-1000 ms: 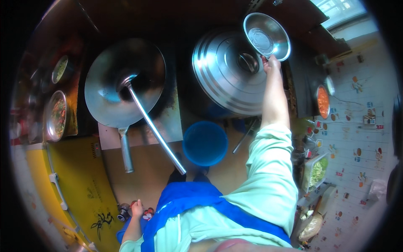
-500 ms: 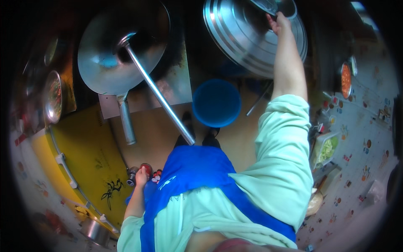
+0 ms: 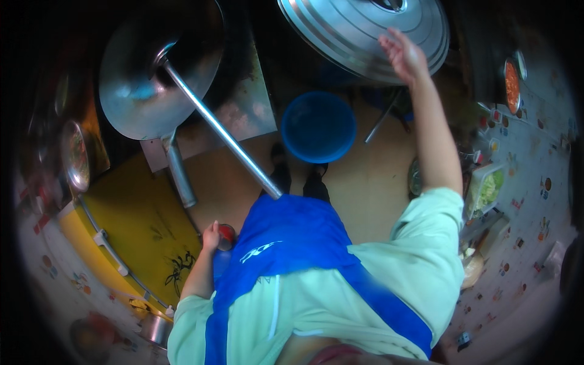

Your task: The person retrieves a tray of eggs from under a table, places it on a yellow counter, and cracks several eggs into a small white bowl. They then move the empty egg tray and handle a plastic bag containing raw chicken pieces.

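Observation:
My right hand [image 3: 406,58] reaches out over a big round metal lid [image 3: 359,45] with stepped rings. Its fingers are spread and hold nothing, apart from the lid's handle [image 3: 392,5] at the top edge. My left hand [image 3: 211,236] is low at my left side, its fingers curled closed. Right beside it is a round red-topped container [image 3: 227,236]; whether the fingers grip it is hidden. At the far left a wok [image 3: 131,100] has its own handle [image 3: 180,173] pointing toward me. A long-handled metal ladle [image 3: 222,131] rests in the wok, its shaft slanting toward my apron.
A blue bucket [image 3: 318,157] stands on the floor between the wok and the lidded pot. To the right are a tray of chopped greens [image 3: 488,190] and a dish of red food [image 3: 512,85]. A yellow panel [image 3: 131,225] with a cable is at left.
My right hand has come away from the handle at the lid's top, drawn back toward me and opened. My left hand has shifted slightly. The whole view has turned a little.

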Demonstrator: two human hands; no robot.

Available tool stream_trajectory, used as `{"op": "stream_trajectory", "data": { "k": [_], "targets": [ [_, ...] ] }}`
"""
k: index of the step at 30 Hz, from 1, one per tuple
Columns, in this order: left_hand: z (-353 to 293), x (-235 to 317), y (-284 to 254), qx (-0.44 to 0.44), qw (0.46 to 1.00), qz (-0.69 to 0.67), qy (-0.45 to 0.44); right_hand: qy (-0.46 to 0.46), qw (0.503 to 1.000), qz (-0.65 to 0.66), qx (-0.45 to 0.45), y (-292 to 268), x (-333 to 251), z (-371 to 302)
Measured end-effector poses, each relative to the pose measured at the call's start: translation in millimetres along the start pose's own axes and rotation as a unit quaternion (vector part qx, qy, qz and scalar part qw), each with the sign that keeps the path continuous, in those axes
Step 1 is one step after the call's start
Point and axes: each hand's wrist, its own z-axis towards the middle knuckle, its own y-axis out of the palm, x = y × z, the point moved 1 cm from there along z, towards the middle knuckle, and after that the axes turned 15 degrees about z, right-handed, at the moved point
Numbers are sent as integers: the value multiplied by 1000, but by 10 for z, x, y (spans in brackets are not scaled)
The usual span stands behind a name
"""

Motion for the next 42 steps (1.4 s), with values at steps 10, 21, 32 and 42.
{"op": "stream_trajectory", "data": {
  "k": [10, 21, 32, 42],
  "targets": [
    [395, 256, -228, 11, 999, -11, 34, 61, 988, 96, 101, -638, 737, -1324],
    [229, 295, -27, -36, 999, -18, -4, 337, 932, 72, 112, -78, 2138, -2332],
    [438, 247, -85, -42, 996, -78, 16, 296, 953, -46, 44, 345, 1977, -2543],
    [-191, 143, -181, 154, 971, 158, 93, 206, 969, -113, -79, 388, 1986, -2955]
  ]
}}
